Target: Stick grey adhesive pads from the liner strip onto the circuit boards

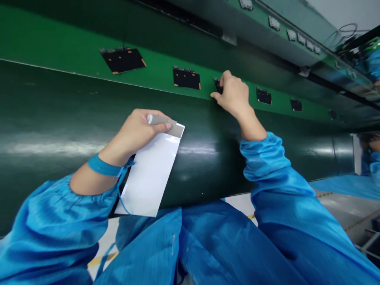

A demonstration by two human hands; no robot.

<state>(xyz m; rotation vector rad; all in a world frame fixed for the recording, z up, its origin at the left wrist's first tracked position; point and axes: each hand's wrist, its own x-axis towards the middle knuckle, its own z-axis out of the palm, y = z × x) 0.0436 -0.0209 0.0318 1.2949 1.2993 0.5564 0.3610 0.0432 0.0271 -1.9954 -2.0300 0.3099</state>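
Note:
My left hand (pixel 145 128) grips a white sheet (pixel 150 178) with a grey strip across its upper end. The thumb presses on the grey part, and the rest hangs down toward my lap. At the green strip farther off, my right hand (pixel 234 93) bends over a black circuit board (pixel 218 85), with the thumb at its near side and the fingers at its far side. Most of that board is hidden by the hand. Another black board (pixel 186 78) lies just left of it, and one more board (pixel 263 96) lies to the right.
A larger black board (pixel 124 61) lies at the left on the green strip (pixel 157 81). A dark green work surface (pixel 208 158) spans the space before me. Small grey parts (pixel 274 23) line a ledge above. Another person's blue sleeve (pixel 374 162) shows at far right.

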